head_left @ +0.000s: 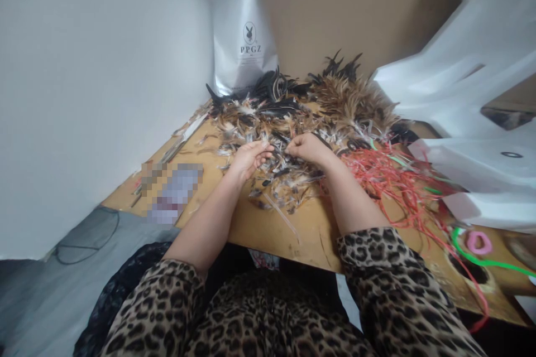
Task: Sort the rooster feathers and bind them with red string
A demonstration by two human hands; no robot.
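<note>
Over a loose heap of brown, black and white feathers (285, 164) on the wooden table, my left hand (252, 157) and my right hand (310, 149) face each other a small gap apart. Thumb and fingers of my left hand are pinched together, with the other fingers curled. My right hand is also closed in a pinch, knuckles up. Whatever sits between the fingertips is too small to tell from the feathers behind. A bunch of tan feathers (355, 100) and longer black feathers (268, 89) lie beyond my hands.
Tangled red plastic strips (389, 178) lie right of my right forearm, near a green strip (481, 261) and a pink ring (479, 242). A silver bag (238, 39) stands at the back. White foam pieces (456, 78) rise at right. A blurred-out flat object (178, 192) lies left.
</note>
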